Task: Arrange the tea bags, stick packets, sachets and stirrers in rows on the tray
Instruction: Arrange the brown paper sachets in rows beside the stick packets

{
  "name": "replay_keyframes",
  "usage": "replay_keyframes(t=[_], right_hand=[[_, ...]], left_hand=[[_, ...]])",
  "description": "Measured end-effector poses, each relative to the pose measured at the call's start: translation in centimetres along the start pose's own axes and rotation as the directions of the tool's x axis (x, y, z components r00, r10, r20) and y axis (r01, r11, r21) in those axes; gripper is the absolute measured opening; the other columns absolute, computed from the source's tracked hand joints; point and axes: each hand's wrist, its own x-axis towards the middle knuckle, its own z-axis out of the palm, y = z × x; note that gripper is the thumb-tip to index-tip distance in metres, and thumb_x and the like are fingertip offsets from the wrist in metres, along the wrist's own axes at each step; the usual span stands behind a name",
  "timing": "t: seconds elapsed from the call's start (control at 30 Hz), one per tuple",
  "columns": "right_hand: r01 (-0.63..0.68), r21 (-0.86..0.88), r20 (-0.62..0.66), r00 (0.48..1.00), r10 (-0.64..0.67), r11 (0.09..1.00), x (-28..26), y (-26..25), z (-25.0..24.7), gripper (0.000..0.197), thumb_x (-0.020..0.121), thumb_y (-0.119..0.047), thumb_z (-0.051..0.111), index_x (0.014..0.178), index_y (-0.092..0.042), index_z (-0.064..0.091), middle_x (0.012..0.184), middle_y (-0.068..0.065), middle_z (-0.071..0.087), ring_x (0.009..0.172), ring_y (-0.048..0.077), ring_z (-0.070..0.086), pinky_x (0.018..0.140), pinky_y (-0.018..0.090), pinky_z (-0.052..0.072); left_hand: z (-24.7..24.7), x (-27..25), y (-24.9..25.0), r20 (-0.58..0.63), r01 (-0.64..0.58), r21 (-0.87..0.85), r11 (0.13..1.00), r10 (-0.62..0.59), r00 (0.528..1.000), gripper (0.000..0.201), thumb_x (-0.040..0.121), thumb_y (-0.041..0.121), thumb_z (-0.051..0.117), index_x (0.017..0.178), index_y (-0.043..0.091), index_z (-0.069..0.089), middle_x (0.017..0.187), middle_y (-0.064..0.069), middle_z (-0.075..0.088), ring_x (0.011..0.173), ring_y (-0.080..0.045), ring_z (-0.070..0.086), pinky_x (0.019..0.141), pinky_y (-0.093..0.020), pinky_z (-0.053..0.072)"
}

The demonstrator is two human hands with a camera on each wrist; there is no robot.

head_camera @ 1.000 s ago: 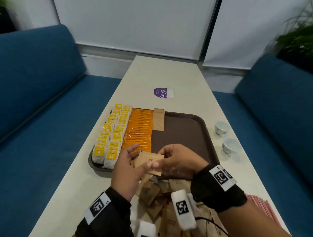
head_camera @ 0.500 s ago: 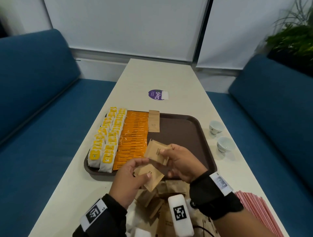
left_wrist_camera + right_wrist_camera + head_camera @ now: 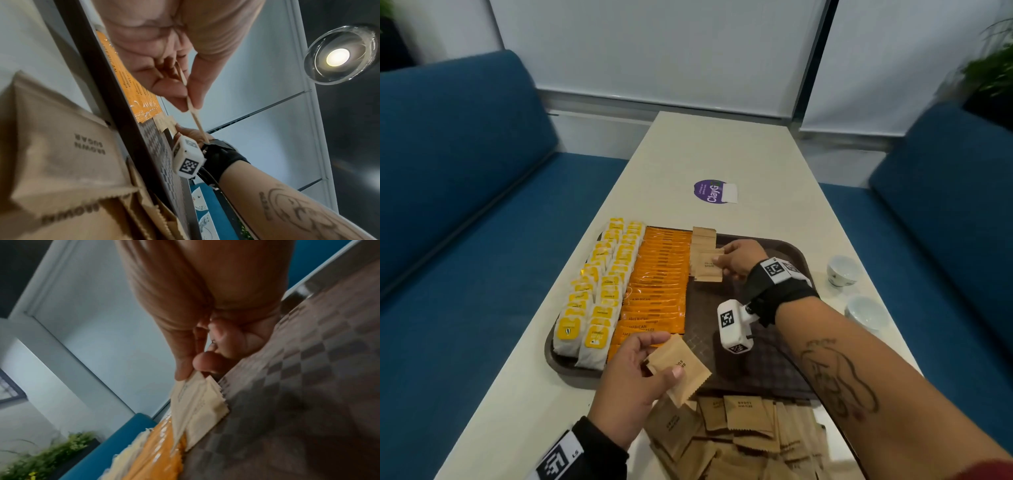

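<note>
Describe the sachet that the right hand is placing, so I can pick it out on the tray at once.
Find the brown tray, then the orange stick packets laid across it. At their right edge, near the far end, starts a short row of brown sugar sachets. The sachet is the nearest one, and the only one there pinched by the right hand.

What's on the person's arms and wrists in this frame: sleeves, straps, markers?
Left arm: black long sleeve, with a white band printed with a black square marker and "L5" at the cuff. Right forearm is bare with a dark line tattoo; black wrist wrap with a white marker tag, plus a white boxy camera module bearing square markers and a thin black cable.
</note>
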Motion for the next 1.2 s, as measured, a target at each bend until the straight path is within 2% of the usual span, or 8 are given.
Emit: replay_keyframes(t=[0.23, 0.37, 0.53, 0.7, 0.77, 0.9, 1.07, 1.2], right_hand=[[-0.051, -0.116, 0.032, 0.998, 0.055, 0.992, 2.9, 0.0, 1.2, 0.02, 0.088, -0.019, 0.066, 0.081, -0.018, 0.047, 0.071, 0.002, 0.06, 0.053, 0.009, 0.051, 0.048, 0.022, 0.039], [-0.105, -0.373, 0.069, 0.988, 0.141, 0.922, 4.3, -0.6, 2.0, 0.03, 0.094, -0.038, 0.054, 0.073, -0.023, 0.039, 0.066, -0.005, 0.057, 0.058, 0.009, 0.051, 0.069, 0.025, 0.044], [-0.156, -0.562, 0.052, 0.973, 0.223, 0.812, 5.2, -0.6, 2.4, 0.036, 0.094, -0.052, 0.045, 0.082, -0.018, 0.05, 0.059, -0.009, 0.055, 0.053, 0.005, 0.048, 0.055, 0.027, 0.03], [-0.101, -0.265, -0.027, 0.995, 0.098, 0.959, 2.9, -0.6, 1.3, 0.041, 0.09, -0.039, 0.06, 0.118, -0.01, 0.057, 0.074, 0.001, 0.06, 0.059, 0.01, 0.054, 0.055, 0.023, 0.044], [0.03, -0.088, -0.013, 0.999, -0.031, 0.996, 0.3, -0.6, 0.3, 0.032, 0.088, -0.032, 0.064, 0.109, -0.008, 0.061, 0.08, 0.006, 0.062, 0.063, 0.012, 0.056, 0.057, 0.024, 0.047], [0.201, 0.039, 0.202, 0.958, -0.205, 0.979, -6.2, -0.2, -1.1, 0.01, 0.086, -0.017, 0.067, 0.087, -0.011, 0.06, 0.075, 0.005, 0.061, 0.051, 0.005, 0.052, 0.045, 0.017, 0.034], [0.219, -0.04, 0.401, 0.897, -0.185, 0.975, -13.7, 1.6, -1.0, 0.007, 0.084, -0.019, 0.068, 0.087, -0.014, 0.064, 0.072, -0.002, 0.065, 0.057, 0.007, 0.056, 0.054, 0.021, 0.04], [0.149, 0.09, 0.425, 0.889, -0.174, 0.985, -17.1, 3.8, 0.2, 0.014, 0.082, -0.015, 0.07, 0.093, -0.009, 0.063, 0.076, 0.001, 0.067, 0.061, 0.009, 0.058, 0.057, 0.02, 0.047]], left_hand=[[-0.1, 0.0, 0.5, 0.005, 0.008, -0.053, 0.999, -0.008, 1.0, 0.04, 0.074, -0.014, 0.065, 0.1, 0.015, 0.057, 0.093, -0.006, 0.066, 0.075, -0.015, 0.061, 0.046, -0.013, 0.045], [-0.3, 0.0, 0.4, 0.009, 0.012, -0.05, 0.999, -0.011, 1.0, 0.04, 0.074, -0.013, 0.066, 0.1, 0.016, 0.056, 0.095, -0.006, 0.066, 0.081, -0.017, 0.062, 0.048, -0.014, 0.047], [-0.2, -0.2, 0.5, 0.018, 0.011, -0.049, 0.999, -0.01, 1.0, 0.038, 0.075, -0.012, 0.066, 0.098, 0.017, 0.058, 0.095, -0.006, 0.065, 0.084, -0.018, 0.063, 0.049, -0.014, 0.047], [-0.4, -0.3, 0.9, 0.006, 0.008, -0.071, 0.997, -0.007, 1.0, 0.035, 0.08, -0.015, 0.059, 0.097, 0.016, 0.06, 0.096, -0.007, 0.065, 0.079, -0.015, 0.065, 0.051, -0.021, 0.052], [-0.5, -0.3, 1.3, 0.009, -0.012, -0.065, 0.998, 0.012, 1.0, 0.036, 0.081, -0.015, 0.057, 0.097, 0.017, 0.061, 0.095, -0.005, 0.065, 0.075, -0.011, 0.067, 0.053, -0.023, 0.055], [-0.4, -0.5, 2.1, 0.023, -0.065, -0.07, 0.995, 0.067, 0.998, 0.037, 0.08, -0.015, 0.058, 0.096, 0.019, 0.062, 0.099, -0.005, 0.066, 0.078, -0.011, 0.067, 0.054, -0.024, 0.056], [0.1, -1.5, 2.6, 0.037, -0.11, -0.08, 0.991, 0.113, 0.993, 0.038, 0.079, -0.014, 0.06, 0.096, 0.02, 0.061, 0.099, -0.005, 0.066, 0.078, -0.014, 0.067, 0.056, -0.026, 0.057], [0.5, -2.3, 2.8, 0.044, -0.136, -0.091, 0.987, 0.14, 0.989, 0.038, 0.078, -0.015, 0.061, 0.095, 0.02, 0.06, 0.098, -0.004, 0.065, 0.076, -0.015, 0.066, 0.056, -0.029, 0.058]])
